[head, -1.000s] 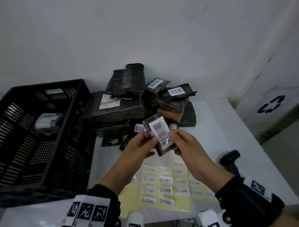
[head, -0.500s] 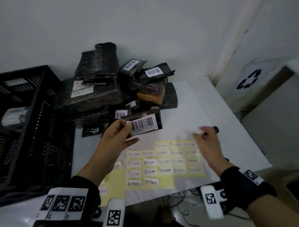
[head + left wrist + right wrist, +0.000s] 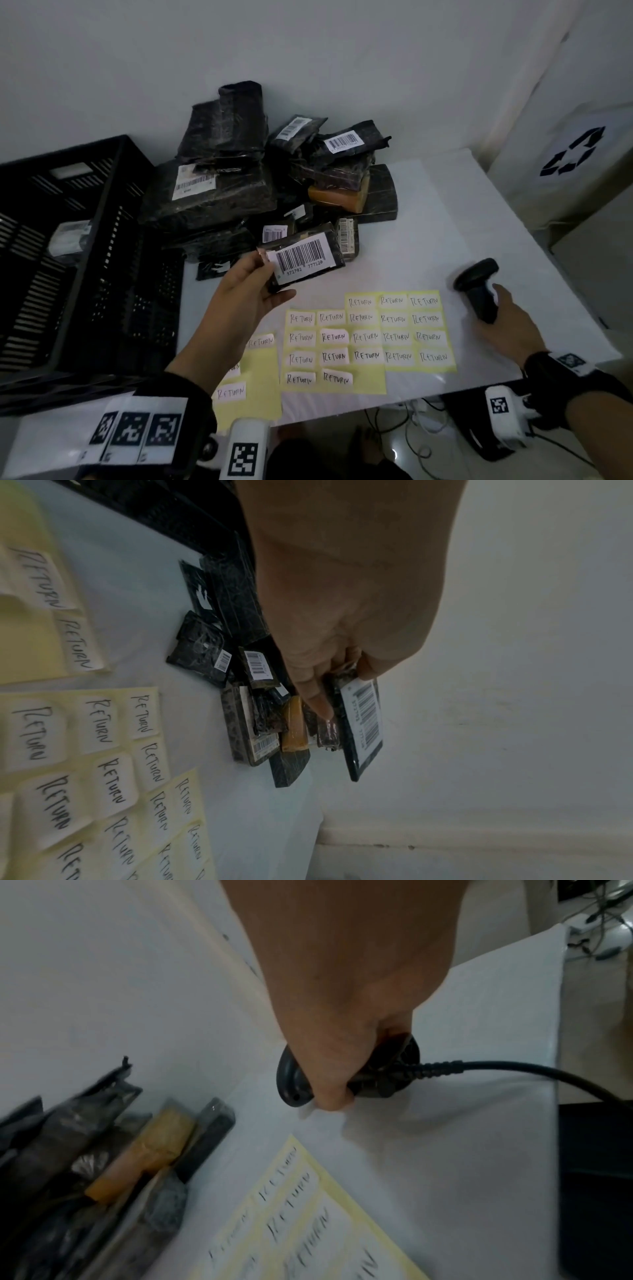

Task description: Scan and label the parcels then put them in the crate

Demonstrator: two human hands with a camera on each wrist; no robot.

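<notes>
My left hand (image 3: pixel 255 291) pinches a small black parcel (image 3: pixel 305 258) by its left end above the table, its white barcode label facing up. The same parcel (image 3: pixel 365 729) shows edge-on past my left fingers (image 3: pixel 315 696) in the left wrist view. My right hand (image 3: pixel 503 329) grips the handle of a black corded barcode scanner (image 3: pixel 478 287) at the right of the table; the right wrist view shows my fingers (image 3: pixel 329 1085) curled round the scanner (image 3: pixel 387 1069). A heap of black-wrapped parcels (image 3: pixel 239 185) lies against the wall. The black crate (image 3: pixel 85 240) stands left.
Yellow sheets of white RETURN labels (image 3: pixel 366 337) lie on the white table (image 3: pixel 428 219) before me. One wrapped parcel (image 3: pixel 68 236) lies inside the crate. A white bin with a recycling mark (image 3: pixel 572 154) stands right of the table. The scanner's cable (image 3: pixel 534 1074) runs off the table edge.
My right hand let go of the parcel, moved right and took hold of the scanner. My left hand turned the parcel so its barcode lies level and faces up.
</notes>
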